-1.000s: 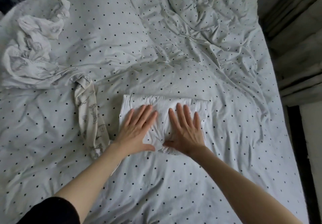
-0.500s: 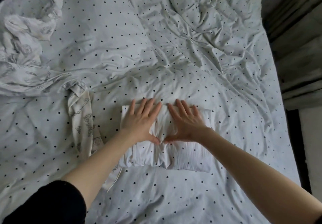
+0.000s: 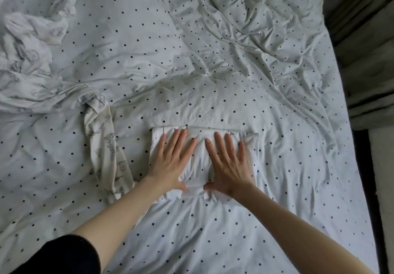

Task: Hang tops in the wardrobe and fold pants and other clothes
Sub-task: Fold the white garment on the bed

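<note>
A plain white garment (image 3: 200, 162), folded into a small rectangle, lies in the middle of the bed. My left hand (image 3: 170, 162) presses flat on its left half, fingers spread. My right hand (image 3: 228, 167) presses flat on its right half, fingers spread too. Both palms rest near the garment's front edge, which is bunched between my thumbs. Neither hand grips anything. A crumpled cream garment with a grey line print (image 3: 32, 77) lies unfolded at the left, one leg or sleeve of it (image 3: 106, 150) trailing down toward my left forearm.
The bed is covered with a rumpled white sheet with black dots (image 3: 234, 60). The bed's right edge (image 3: 360, 167) drops to a dark gap, with grey wooden boards (image 3: 371, 39) beyond it.
My hands slid from the garment's far edge back toward me to its front edge, smoothing it. The front edge has bunched up between my thumbs.
</note>
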